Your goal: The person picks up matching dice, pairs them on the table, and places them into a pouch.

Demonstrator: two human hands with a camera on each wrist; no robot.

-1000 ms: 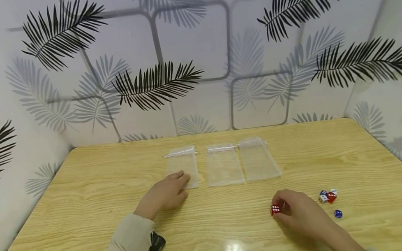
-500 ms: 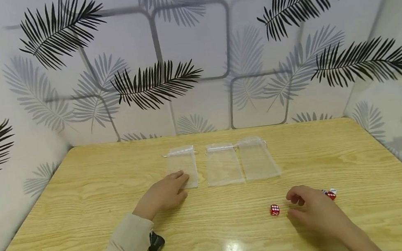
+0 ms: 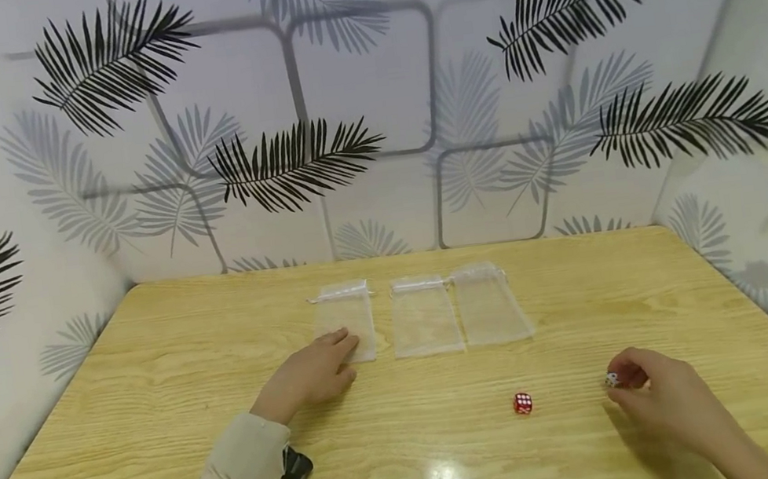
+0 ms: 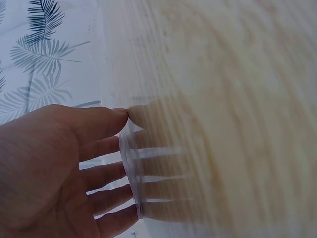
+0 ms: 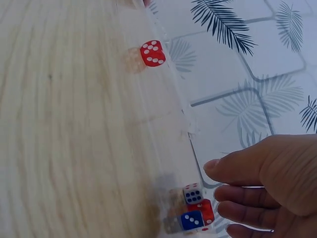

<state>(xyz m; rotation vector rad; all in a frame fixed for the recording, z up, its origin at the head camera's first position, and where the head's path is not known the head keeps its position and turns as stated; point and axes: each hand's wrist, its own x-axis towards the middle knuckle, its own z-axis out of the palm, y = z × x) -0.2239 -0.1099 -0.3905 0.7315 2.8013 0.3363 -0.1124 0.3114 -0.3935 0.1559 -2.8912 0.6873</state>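
Note:
My left hand [image 3: 310, 374] lies with its fingertips on the leftmost sheer white drawstring pouch [image 3: 349, 310]; its fingers are fairly straight. Two similar pouches, a middle one [image 3: 425, 326] and a right one [image 3: 492, 310], lie flat beside it. At the right, my right hand [image 3: 668, 397] is bent around a small cluster of dice, thumb and fingers apart. The right wrist view shows a white die [image 5: 192, 194], a red die [image 5: 207, 212] and a blue die [image 5: 191, 220] just before its fingertips. A separate red die [image 3: 523, 403] sits left of that hand.
The wooden table [image 3: 193, 372] meets a leaf-patterned backdrop [image 3: 380, 208] at its back and sides. A black strap-like item [image 3: 297, 468] shows at the left sleeve [image 3: 229, 478].
My right hand let go of the red die, leaving it on the table, and moved right to the dice cluster, now largely covered. My left hand stayed on the pouch.

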